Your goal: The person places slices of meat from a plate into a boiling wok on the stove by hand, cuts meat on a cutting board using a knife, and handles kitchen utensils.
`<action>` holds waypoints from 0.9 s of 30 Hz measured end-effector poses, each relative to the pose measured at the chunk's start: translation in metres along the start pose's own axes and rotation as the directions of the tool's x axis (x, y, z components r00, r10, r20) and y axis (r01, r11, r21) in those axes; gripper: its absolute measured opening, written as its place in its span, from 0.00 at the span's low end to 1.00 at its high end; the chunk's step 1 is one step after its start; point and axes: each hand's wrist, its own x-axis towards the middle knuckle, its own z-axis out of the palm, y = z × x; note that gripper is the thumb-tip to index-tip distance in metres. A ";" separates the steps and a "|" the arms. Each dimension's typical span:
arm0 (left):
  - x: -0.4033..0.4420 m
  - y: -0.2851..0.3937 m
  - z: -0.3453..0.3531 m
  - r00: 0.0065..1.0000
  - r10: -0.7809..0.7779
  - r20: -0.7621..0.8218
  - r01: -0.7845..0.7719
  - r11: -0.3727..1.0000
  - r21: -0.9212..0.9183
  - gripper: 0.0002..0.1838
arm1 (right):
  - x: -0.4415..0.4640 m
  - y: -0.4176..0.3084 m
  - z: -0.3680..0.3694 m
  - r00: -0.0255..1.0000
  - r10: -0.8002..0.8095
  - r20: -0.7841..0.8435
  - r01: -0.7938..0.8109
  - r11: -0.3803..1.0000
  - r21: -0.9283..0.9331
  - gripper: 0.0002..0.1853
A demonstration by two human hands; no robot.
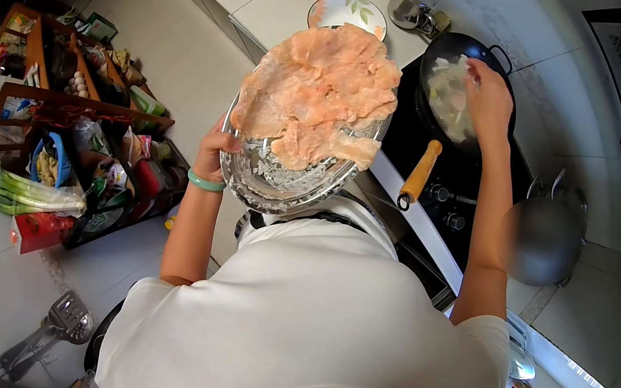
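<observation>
My left hand (217,148), with a pale green bangle at the wrist, is closed on the rim of a metal tray (263,186). Thin raw pink meat slices (328,83) cover most of the tray, and white powdery bits cling to its bare lower part. To the right, my right hand (491,101) is over a black wok (425,102), its fingers drawn together. What the fingertips hold is too small to make out. Pale pieces (449,98) lie in cloudy liquid inside the wok. Its wooden handle (421,171) points toward me.
A floral plate (349,12) and a metal kettle (411,5) stand on the counter beyond the tray. Stove knobs (446,207) sit right of the wok handle. A dark pan (545,243) hangs at the right wall. Shelves (79,117) of groceries stand on the left.
</observation>
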 end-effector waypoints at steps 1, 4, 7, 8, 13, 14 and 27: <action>0.000 0.001 0.000 1.000 0.001 -0.004 -0.001 1.000 0.003 0.45 | -0.001 -0.029 -0.015 0.991 -0.131 0.035 0.127 0.986 0.105 0.13; -0.001 0.003 0.003 0.999 -0.021 0.038 0.022 0.999 -0.037 0.46 | -0.016 -0.085 -0.023 0.850 -0.519 0.092 0.447 0.802 0.396 0.15; 0.000 0.005 0.003 0.999 -0.019 0.050 0.020 0.999 -0.028 0.46 | -0.033 -0.118 -0.024 0.715 -0.671 0.193 0.512 0.692 0.509 0.15; 0.000 0.005 0.006 0.999 -0.012 0.047 0.014 0.999 -0.040 0.47 | -0.036 -0.123 -0.019 0.714 -0.673 0.194 0.512 0.691 0.511 0.15; -0.002 0.010 0.020 0.997 -0.029 0.072 0.033 0.998 -0.044 0.48 | -0.051 -0.153 0.013 0.701 -0.702 0.124 0.564 0.653 0.506 0.12; -0.002 0.010 0.022 0.996 -0.032 0.085 0.037 0.998 -0.051 0.49 | -0.050 -0.159 0.014 0.712 -0.690 0.134 0.549 0.665 0.507 0.12; 0.002 0.011 0.013 0.990 -0.080 0.118 0.088 0.994 -0.068 0.49 | 0.007 -0.167 0.013 0.818 -0.555 0.148 0.436 0.767 0.471 0.18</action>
